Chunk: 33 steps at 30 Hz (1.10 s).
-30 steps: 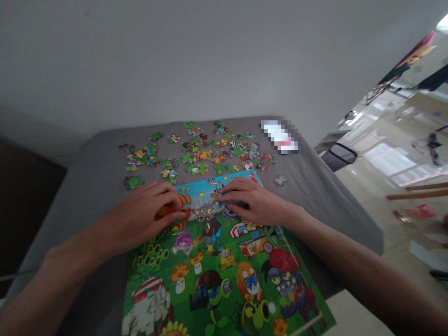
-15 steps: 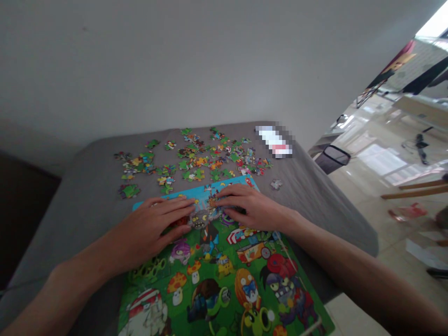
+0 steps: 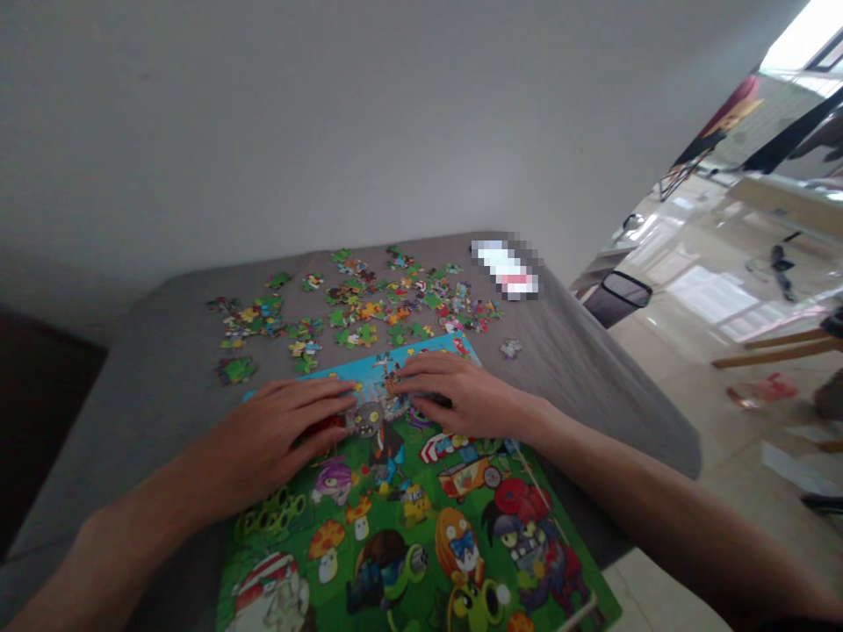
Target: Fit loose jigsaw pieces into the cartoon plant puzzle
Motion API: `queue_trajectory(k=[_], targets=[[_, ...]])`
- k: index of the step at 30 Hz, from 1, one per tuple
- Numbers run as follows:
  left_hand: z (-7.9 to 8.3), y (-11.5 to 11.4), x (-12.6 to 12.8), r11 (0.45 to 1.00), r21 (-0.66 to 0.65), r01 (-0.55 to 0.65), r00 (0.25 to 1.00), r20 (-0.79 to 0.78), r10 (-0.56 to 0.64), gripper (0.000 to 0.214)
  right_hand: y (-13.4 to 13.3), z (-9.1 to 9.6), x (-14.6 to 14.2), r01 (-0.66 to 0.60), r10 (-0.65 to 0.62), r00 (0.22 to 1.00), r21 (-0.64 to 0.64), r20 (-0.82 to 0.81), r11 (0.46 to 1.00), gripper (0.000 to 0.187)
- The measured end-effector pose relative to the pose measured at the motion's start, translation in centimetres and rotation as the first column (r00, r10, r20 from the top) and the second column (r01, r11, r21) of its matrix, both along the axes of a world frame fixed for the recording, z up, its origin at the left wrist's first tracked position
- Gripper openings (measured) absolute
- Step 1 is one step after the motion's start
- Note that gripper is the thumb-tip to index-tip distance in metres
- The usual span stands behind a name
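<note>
A colourful cartoon puzzle board (image 3: pixel 375 500), green with a blue strip along its far edge, lies at a slant in front of me. My left hand (image 3: pixel 280 434) rests palm down on its upper left part, fingers stretched out and pointing right, with no object visible in it. Opposite it, my right hand (image 3: pixel 457 395) lies on the upper right part with fingers slightly bent. Its fingertips touch the board beside a small brown and grey patch; whether that is a loose piece I cannot tell. The hands cover some of the picture.
Many loose puzzle pieces (image 3: pixel 369 307) are scattered on the grey cloth (image 3: pixel 164 342) beyond the board. One pale piece (image 3: pixel 510 348) lies apart on the right. A pixelated bright object (image 3: pixel 506 266) is near the far right corner. A wall (image 3: pixel 369 132) rises behind.
The camera view has shifted slightly, so everything sits a little further left. Both hands remain at nearly the same places on the puzzle board.
</note>
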<state>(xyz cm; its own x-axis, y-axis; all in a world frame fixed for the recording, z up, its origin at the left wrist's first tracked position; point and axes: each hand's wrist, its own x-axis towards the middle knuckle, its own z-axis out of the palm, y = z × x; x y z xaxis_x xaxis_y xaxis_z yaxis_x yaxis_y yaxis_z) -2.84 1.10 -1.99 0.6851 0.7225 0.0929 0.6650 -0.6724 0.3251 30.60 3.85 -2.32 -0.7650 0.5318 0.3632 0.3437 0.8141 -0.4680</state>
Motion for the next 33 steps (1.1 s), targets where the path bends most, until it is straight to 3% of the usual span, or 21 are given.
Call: queue_trajectory(k=[7,10,14,16,18,24,33], targets=[[0.4,1.1,-0.3,0.996,0.0,-0.092,0.996,0.015,0.092,0.06,1.5,0.3,0.7,0.084,-0.077,0.992,0.064,-0.104,0.994,0.028],[0.6,1.9,-1.0,0.986,0.047,-0.163,0.986,0.041,0.161,0.057,3.1,0.0,2.0,0.235,-0.228,0.97,0.091,-0.081,0.968,0.028],[0.8,2.8,-1.6,0.963,0.125,-0.239,0.97,0.063,0.233,0.048,5.4,0.0,5.0,0.565,-0.57,0.821,0.088,0.04,0.82,0.034],[0.8,2.9,-1.6,0.954,0.133,-0.268,0.963,0.07,0.261,0.046,6.3,0.0,6.4,0.66,-0.665,0.741,0.077,0.093,0.747,0.037],[0.7,2.9,-1.6,0.951,0.126,-0.282,0.959,0.072,0.274,0.044,6.8,-0.1,7.3,0.686,-0.687,0.716,0.061,0.125,0.725,0.04],[-0.7,2.8,-2.8,0.943,0.136,-0.303,0.952,0.071,0.296,0.042,7.4,-0.6,6.4,0.619,-0.62,0.767,0.064,0.167,0.783,0.047],[-1.6,3.0,-4.0,0.941,0.184,-0.282,0.959,0.074,0.273,0.047,9.6,-0.7,4.8,0.645,-0.626,0.727,0.036,0.282,0.764,0.045]])
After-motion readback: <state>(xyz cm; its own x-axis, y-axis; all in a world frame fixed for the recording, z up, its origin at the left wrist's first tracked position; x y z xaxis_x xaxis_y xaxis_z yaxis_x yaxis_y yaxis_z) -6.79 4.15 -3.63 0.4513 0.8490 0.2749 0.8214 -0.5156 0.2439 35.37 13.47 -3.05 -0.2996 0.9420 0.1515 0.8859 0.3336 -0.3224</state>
